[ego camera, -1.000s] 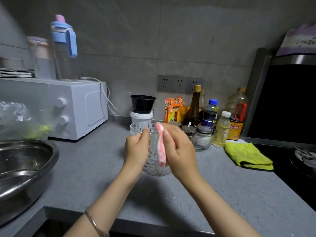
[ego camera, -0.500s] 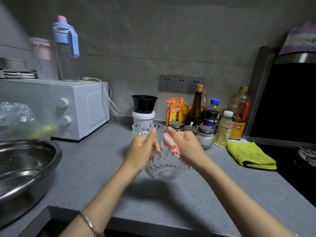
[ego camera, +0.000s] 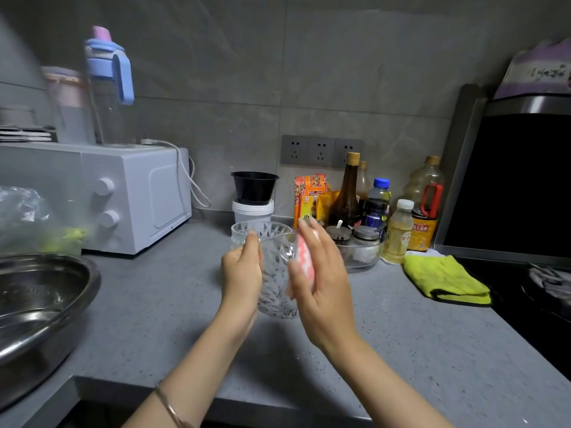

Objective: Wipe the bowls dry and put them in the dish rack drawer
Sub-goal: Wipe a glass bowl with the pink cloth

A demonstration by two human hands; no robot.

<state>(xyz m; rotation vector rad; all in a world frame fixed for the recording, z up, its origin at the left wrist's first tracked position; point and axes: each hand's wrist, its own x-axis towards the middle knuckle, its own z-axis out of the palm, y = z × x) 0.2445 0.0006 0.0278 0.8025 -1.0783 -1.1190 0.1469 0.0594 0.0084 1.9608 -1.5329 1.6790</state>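
A clear cut-glass bowl (ego camera: 276, 282) is held on its side above the grey counter (ego camera: 173, 307), at the centre of the view. My left hand (ego camera: 242, 274) grips its left side, thumb over the rim. My right hand (ego camera: 321, 273) presses a pink and white cloth (ego camera: 304, 262) against the bowl's right side, fingers fairly straight. A second clear glass bowl (ego camera: 262, 231) stands just behind on the counter. No dish rack drawer is in view.
A large steel basin (ego camera: 40, 307) sits at the left edge, a white microwave (ego camera: 136, 196) behind it. Bottles and jars (ego camera: 374, 208) crowd the back right. A yellow-green cloth (ego camera: 445, 281) lies beside the black stove (ego camera: 531, 282).
The bowl has been turned in my hands from mouth-facing-me to side-on. My right hand with the pink cloth has shifted from the rim to the bowl's right side.
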